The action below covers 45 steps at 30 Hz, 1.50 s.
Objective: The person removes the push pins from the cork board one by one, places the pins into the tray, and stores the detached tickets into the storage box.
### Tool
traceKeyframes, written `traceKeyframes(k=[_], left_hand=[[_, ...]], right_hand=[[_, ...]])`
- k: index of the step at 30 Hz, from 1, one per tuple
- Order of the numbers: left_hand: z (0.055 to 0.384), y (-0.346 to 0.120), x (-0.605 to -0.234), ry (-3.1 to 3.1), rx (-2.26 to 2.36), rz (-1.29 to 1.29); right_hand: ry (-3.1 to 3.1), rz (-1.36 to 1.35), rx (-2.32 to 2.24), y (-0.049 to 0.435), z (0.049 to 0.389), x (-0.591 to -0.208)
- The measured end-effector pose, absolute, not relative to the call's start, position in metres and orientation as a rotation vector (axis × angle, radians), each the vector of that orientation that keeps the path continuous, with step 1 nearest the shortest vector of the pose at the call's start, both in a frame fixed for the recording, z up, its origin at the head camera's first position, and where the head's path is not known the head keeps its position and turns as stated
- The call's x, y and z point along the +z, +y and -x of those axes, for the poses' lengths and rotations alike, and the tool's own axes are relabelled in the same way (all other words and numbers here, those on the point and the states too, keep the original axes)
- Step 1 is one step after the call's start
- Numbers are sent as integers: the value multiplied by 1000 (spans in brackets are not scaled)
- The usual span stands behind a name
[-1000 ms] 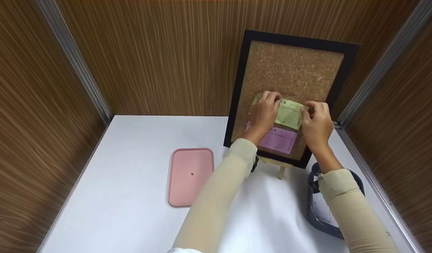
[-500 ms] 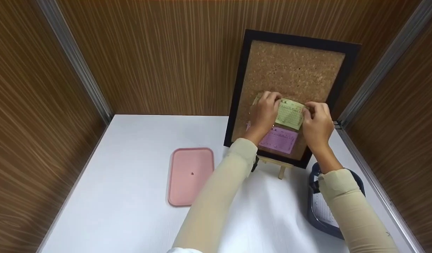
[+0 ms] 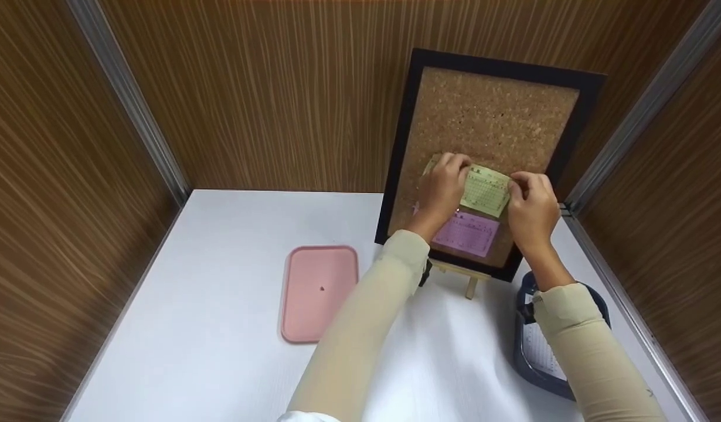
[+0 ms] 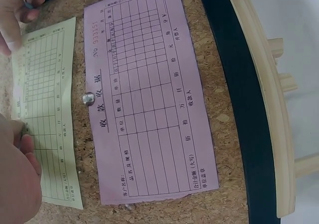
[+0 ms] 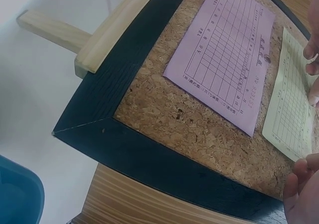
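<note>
In the head view a yellow-green printed receipt slip (image 3: 483, 191) lies against the framed cork board (image 3: 494, 117). The left hand (image 3: 442, 186) holds it along its top edge with curled fingers, hiding the slip's left part. At the slip's upper right corner, the right hand (image 3: 534, 205) pinches the paper between thumb and fingers. Just below is a purple receipt slip (image 4: 144, 99), fixed by a silver thumbtack (image 4: 88, 99) at its top edge. Whether the left fingertips also hold a tack is hidden. The right wrist view shows both hands' fingertips on the yellow-green slip (image 5: 286, 104).
A wooden easel (image 3: 470, 287) supports the board on the white table (image 3: 220, 293). Left of it lies a pink tray (image 3: 319, 264) with a small dark speck on it. A dark blue basket (image 3: 539, 378) holding printed paper stands beneath the right forearm. Wood-grain walls close in the sides and back.
The right thumb and fingers have shifted slightly right, to the very corner of the yellow-green slip. The left hand keeps its place on the board.
</note>
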<state>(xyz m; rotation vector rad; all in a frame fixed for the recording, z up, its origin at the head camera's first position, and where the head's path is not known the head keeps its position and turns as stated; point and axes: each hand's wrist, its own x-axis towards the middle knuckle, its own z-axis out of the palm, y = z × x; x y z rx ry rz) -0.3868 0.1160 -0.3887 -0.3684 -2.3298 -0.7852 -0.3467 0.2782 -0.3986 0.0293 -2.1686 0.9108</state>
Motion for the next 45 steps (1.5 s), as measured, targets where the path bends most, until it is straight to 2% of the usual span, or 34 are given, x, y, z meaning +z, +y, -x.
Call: traceKeyframes(k=[17, 33, 45], left_hand=[[383, 106, -393, -2309, -923, 445], [377, 88, -390, -2335, -1267, 610], [376, 80, -390, -2372, -1383, 586]], right_hand=[[-2143, -20, 933, 277, 344, -397], [-2144, 1, 947, 276, 340, -391], [-2133, -30, 954, 272, 340, -391]])
